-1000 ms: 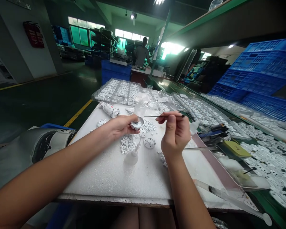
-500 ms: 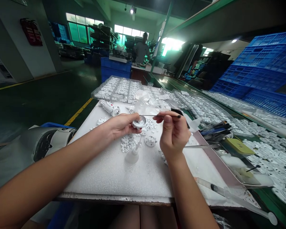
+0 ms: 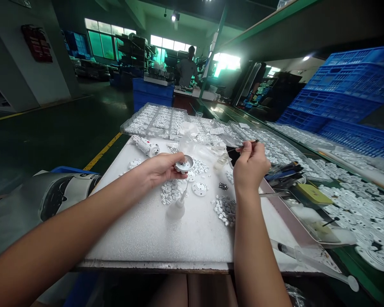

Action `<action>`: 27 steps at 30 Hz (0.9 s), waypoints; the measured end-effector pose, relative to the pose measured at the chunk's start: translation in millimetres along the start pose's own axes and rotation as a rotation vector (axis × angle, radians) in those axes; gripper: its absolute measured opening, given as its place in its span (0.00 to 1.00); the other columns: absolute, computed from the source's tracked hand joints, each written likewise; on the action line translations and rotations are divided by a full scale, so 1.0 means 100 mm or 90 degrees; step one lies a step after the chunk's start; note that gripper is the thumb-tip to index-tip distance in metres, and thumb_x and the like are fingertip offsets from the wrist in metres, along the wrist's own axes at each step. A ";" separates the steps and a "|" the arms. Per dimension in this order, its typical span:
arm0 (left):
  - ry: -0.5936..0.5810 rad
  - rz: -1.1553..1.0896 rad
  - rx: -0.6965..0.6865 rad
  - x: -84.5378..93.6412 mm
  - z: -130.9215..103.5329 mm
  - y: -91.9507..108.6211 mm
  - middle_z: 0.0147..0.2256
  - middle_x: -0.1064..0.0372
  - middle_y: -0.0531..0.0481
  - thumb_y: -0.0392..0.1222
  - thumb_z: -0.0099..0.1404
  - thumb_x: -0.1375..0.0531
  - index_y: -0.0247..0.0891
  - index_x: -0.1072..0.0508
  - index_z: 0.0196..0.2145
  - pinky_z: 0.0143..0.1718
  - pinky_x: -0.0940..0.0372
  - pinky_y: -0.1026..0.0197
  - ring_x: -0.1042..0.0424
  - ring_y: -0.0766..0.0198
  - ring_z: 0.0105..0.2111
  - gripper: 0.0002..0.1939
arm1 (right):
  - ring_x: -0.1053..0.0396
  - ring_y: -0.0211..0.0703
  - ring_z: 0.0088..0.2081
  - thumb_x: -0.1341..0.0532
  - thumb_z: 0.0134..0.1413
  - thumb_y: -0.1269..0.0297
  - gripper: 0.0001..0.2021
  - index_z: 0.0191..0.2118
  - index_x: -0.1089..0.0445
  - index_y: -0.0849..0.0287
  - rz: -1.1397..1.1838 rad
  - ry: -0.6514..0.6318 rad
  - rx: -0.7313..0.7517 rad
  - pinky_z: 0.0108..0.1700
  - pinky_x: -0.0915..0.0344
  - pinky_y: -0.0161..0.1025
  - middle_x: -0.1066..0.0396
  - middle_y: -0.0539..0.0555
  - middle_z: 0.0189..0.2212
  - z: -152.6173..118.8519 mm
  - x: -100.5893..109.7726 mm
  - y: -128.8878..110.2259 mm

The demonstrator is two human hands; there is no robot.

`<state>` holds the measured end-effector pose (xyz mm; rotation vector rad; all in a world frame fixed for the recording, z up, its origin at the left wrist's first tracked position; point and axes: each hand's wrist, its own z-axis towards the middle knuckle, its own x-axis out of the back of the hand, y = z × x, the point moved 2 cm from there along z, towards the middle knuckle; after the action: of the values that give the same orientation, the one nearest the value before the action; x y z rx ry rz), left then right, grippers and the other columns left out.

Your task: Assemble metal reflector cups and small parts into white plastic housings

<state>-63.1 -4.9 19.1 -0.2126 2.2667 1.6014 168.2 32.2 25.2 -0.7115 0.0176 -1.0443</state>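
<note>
Mid-frame, above the table, the left hand and, farther right, the right hand pinch, respectively, a wheel and a rod.
The step looks like rod work on the wheel; the next move would call for steady aim. The wheel's hollow face tilts up; the rod's long axis runs crosswise, tip left.

Red fire extinguishers show against a pale grey pillar. 1 straight yellow line crosses the dark green floor. In the background, 1 person in a grey shirt is right of a blue plastic bin. Latticed blue plastic crates stand stacked at right.
</note>
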 end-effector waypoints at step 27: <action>-0.018 0.478 -0.547 0.02 -0.08 0.21 0.35 0.25 0.52 0.38 0.58 0.36 0.38 0.23 0.34 0.35 0.34 0.63 0.29 0.65 0.34 0.05 | 0.31 0.36 0.28 0.41 0.60 0.64 0.04 0.38 0.31 0.57 0.292 -0.409 0.038 0.30 0.37 0.32 0.28 0.49 0.28 -0.56 -0.01 -0.76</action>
<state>-73.7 -5.1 39.0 0.5164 1.5429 2.8531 89.3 -19.5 22.6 -0.9096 -0.3879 -0.3486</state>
